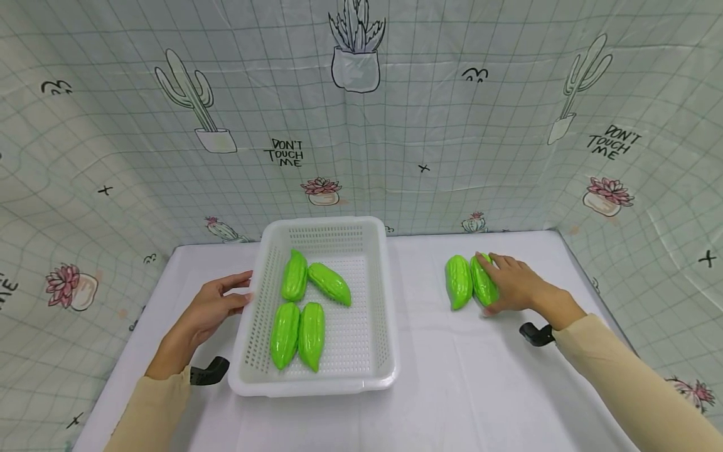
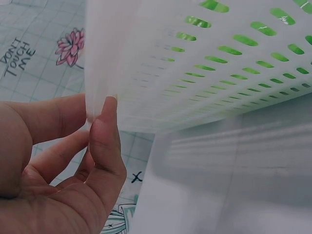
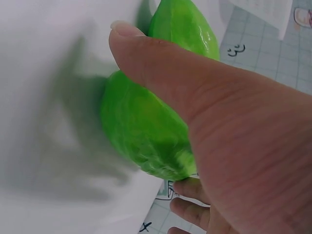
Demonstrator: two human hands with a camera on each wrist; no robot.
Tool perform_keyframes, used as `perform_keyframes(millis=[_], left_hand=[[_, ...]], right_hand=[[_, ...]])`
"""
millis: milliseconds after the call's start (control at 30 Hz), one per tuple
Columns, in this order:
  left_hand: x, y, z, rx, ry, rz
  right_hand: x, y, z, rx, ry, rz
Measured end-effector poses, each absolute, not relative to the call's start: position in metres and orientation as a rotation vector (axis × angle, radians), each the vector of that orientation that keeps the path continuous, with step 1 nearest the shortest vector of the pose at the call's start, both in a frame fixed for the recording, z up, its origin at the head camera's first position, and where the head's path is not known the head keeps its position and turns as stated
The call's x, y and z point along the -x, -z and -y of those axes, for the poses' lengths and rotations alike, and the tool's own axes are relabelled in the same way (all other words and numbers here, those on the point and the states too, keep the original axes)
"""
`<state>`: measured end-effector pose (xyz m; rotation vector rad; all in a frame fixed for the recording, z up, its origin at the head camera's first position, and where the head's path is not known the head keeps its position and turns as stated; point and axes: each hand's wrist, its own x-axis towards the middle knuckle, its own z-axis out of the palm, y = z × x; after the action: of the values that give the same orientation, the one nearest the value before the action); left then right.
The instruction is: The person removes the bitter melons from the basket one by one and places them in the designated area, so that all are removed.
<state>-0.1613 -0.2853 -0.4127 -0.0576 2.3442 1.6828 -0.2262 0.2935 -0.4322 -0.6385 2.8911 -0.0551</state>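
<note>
A white perforated plastic basket (image 1: pixel 319 384) stands left of centre in the head view, with several glossy green toy bitter melons (image 1: pixel 312 336) lying in it. My left hand (image 1: pixel 217 306) pinches the basket's left rim; in the left wrist view the thumb (image 2: pixel 105 141) and fingers lie on either side of it. To the right, two more melons lie side by side on the table. My right hand (image 1: pixel 516 285) holds the right-hand melon (image 1: pixel 482 282), thumb and fingers around it and partly hiding it. The other melon (image 1: pixel 459 281) lies just left of it.
White cloth covers the table (image 1: pixel 429 389). A grid-patterned curtain (image 1: pixel 418 125) with cactus drawings hangs behind it and along both sides. Black wrist-camera mounts (image 1: pixel 210 371) stick out by both wrists. The basket's right wall stands between its melons and the two outside.
</note>
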Motion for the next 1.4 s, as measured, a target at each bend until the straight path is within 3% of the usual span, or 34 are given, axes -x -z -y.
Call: perform_keyframes(millis=[1400], left_hand=[[0.1625,0.4149,0.2864,0.05,-1.7,-2.331]], right_hand=[[0.2224,0.4237,-0.2909,0.661,0.012,-2.862]])
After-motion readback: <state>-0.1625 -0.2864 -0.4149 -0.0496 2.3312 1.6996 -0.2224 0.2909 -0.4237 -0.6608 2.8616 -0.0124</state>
